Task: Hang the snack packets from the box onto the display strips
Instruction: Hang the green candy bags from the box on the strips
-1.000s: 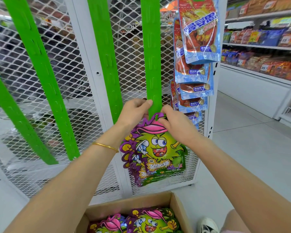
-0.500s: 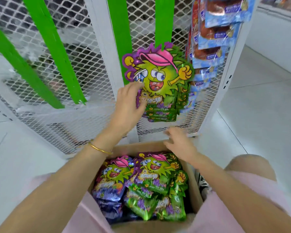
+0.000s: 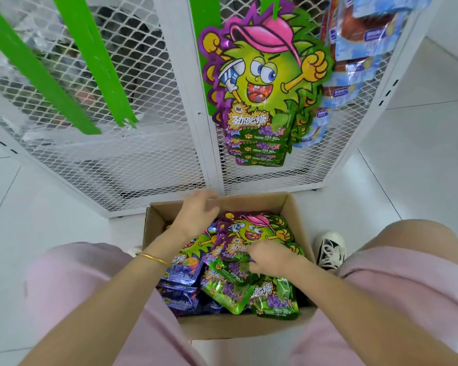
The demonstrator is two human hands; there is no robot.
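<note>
Now your right hand (image 3: pixel 269 257) pinches down on the top snack packet (image 3: pixel 251 233) in the cardboard box (image 3: pixel 298 223), fingers curled narrow on its lower edge, while your left hand (image 3: pixel 197 215) hovers loose and half-open over the far left corner of the box, holding nothing. The packets lie in a slippery, overlapping heap, so a pinch this low on the foil could drag two out together, or let the one you want slide free. Grip nearer the header hole and you avoid fumbling it at the display strip (image 3: pixel 274 7). That strip already carries a stack of hung packets (image 3: pixel 265 83), fanned over one another just beside the blue packets (image 3: pixel 360 35) to the right; a careless push there could knock a neighbour off its hook. The other green strips (image 3: pixel 90 62) to the left hang bare, so crowding is needless.
</note>
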